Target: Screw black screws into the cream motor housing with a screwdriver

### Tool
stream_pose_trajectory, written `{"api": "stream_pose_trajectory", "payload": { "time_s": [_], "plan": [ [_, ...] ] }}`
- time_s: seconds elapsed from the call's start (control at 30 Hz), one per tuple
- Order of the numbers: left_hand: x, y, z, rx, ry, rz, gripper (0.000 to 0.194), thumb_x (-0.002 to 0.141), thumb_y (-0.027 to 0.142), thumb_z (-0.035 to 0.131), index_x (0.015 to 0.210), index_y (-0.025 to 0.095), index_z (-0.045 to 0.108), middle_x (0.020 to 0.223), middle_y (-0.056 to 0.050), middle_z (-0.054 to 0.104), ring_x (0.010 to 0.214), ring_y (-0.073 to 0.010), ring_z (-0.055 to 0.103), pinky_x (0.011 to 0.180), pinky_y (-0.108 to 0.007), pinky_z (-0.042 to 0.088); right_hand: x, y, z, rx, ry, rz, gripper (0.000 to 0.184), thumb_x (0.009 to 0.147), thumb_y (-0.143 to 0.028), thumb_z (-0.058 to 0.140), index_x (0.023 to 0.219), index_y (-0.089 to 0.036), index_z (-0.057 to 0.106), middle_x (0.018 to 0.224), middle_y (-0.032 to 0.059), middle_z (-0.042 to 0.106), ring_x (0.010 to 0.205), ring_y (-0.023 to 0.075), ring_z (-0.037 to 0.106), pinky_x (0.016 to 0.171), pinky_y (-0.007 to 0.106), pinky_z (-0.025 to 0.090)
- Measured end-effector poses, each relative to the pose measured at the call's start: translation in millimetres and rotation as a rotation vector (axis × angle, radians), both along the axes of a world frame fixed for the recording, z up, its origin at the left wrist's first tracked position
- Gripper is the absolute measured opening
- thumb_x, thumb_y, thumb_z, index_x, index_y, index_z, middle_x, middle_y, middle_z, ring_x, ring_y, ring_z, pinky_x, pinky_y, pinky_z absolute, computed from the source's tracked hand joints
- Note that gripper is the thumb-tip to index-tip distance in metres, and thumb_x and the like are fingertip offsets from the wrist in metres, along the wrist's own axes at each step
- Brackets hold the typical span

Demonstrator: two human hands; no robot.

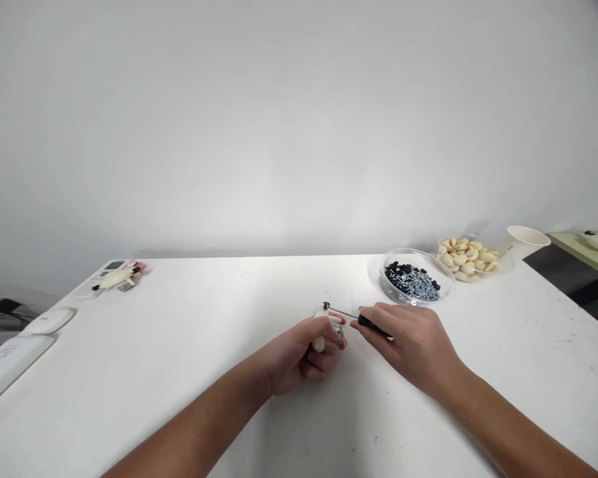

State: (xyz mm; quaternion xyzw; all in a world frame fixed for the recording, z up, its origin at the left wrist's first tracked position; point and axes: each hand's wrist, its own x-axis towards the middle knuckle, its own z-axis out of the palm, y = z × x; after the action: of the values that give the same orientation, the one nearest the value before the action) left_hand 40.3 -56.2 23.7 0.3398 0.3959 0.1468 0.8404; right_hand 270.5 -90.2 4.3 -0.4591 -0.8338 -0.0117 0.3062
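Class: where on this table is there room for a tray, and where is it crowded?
Bare tabletop lies between the left hand and the far-left white device, and right of the right hand, below the glass bowl. It is crowded around the bowl and the pale-filled dish beside it.

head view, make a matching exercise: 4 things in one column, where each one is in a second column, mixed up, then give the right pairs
Things:
1. black-handled screwdriver
2. small white object
3. silver screws
4. white paper cup

Places:
A. on its side beyond the clear dish of pale pieces
B. in the clear round bowl
C. in the right hand
D. in the left hand

Pairs: 1-C, 2-D, 3-B, 4-A
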Motion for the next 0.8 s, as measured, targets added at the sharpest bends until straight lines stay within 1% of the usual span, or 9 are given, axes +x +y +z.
{"api": "stream_pose_trajectory", "payload": {
  "time_s": [0.2,0.33,0.43,0.5,0.57,0.67,0.8],
  "plan": [
    [-0.9,0.1,2.3,0.035,-0.001,-0.022,0.022,0.075,0.024,0.064,0.092,0.022,0.049,0.072,0.007,0.029,0.055,-0.0077,0.016,0.048,-0.024,0.007,-1.6,-2.4,3.9,-0.002,-0.013,-0.018,0.018,0.108,-0.028,0.054,0.102,-0.021,0.070,0.068,-0.0009,0.059,0.057,0.0136,0.051,0.055,0.030,0.028],
    [-0.7,-1.2,4.1,0.112,0.043,-0.011,0.022,0.077,0.023,0.064,0.093,0.022,0.048,0.073,0.007,0.031,0.056,-0.0079,0.017,0.048,-0.024,0.008,-1.8,-3.6,4.0,0.061,-0.023,-0.017,0.016,0.107,-0.026,0.056,0.101,-0.020,0.070,0.068,-0.0011,0.059,0.057,0.0136,0.051,0.055,0.030,0.028],
    [-0.7,-0.9,4.6,0.123,0.063,-0.012,0.025,0.076,0.022,0.064,0.094,0.023,0.047,0.074,0.006,0.032,0.057,-0.0079,0.018,0.047,-0.024,0.007,-1.0,-2.5,1.5,0.105,-0.021,-0.014,0.014,0.106,-0.024,0.057,0.100,-0.020,0.069,0.068,-0.0012,0.058,0.058,0.0140,0.051,0.056,0.030,0.028],
    [-0.8,-0.2,4.3,0.114,0.074,-0.033,0.027,0.074,0.022,0.064,0.095,0.023,0.048,0.075,0.006,0.034,0.057,-0.0081,0.019,0.047,-0.024,0.007,-0.2,-1.5,0.8,0.092,-0.007,0.010,0.012,0.106,-0.025,0.057,0.102,-0.020,0.068,0.068,-0.0018,0.057,0.057,0.0137,0.049,0.056,0.030,0.028],
    [-1.0,0.3,3.4,0.117,0.084,-0.051,0.031,0.072,0.023,0.064,0.099,0.023,0.048,0.076,0.006,0.035,0.057,-0.0082,0.021,0.047,-0.024,0.008,0.4,-1.1,1.3,0.046,-0.001,0.032,0.011,0.107,-0.026,0.057,0.102,-0.020,0.066,0.068,-0.0021,0.056,0.057,0.0136,0.048,0.055,0.030,0.027],
    [-1.4,0.7,2.1,0.131,0.090,-0.056,0.036,0.071,0.024,0.064,0.104,0.024,0.048,0.077,0.006,0.037,0.057,-0.0081,0.023,0.047,-0.024,0.008,0.2,-1.9,2.2,0.000,-0.002,0.046,0.014,0.107,-0.026,0.055,0.097,-0.020,0.062,0.068,-0.0022,0.054,0.057,0.0136,0.045,0.055,0.030,0.027],
    [-2.9,1.3,1.7,0.185,0.087,-0.101,0.030,0.072,0.024,0.060,0.099,0.023,0.048,0.074,0.005,0.037,0.056,-0.0083,0.022,0.047,-0.025,0.008,-0.4,-3.2,0.3,-0.049,0.012,0.074,0.020,0.108,-0.028,0.054,0.089,-0.021,0.055,0.068,-0.0030,0.053,0.056,0.0129,0.043,0.054,0.029,0.026]
  ]
}}
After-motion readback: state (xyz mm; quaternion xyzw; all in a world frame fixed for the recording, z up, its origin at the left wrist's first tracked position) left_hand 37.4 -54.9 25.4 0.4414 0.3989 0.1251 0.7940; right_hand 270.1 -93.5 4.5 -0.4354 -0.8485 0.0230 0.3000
